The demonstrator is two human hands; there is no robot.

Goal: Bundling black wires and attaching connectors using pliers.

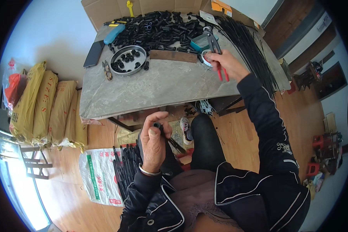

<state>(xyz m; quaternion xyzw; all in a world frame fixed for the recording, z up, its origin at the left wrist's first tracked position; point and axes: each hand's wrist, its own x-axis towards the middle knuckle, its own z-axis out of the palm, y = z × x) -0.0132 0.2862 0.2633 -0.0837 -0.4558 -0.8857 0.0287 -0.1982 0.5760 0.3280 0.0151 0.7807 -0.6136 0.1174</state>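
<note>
My left hand is closed around a black tubular fitting, its round hollow end showing between thumb and fingers. A thin black rod shows just below that hand; whether it joins the fitting I cannot tell. Out over the table, my right hand grips pincers with dark jaws pointing away from me and red handles. Beneath those fingers sits a small round white container with something red in it. A teal tray lies just left of the pincer jaws.
A heap of black fittings covers the table's back. A metal dish holds several black pieces, with small pliers to its left. Long black rods lie at right. A flat brown bar rests centrally. Yellow sacks stand left.
</note>
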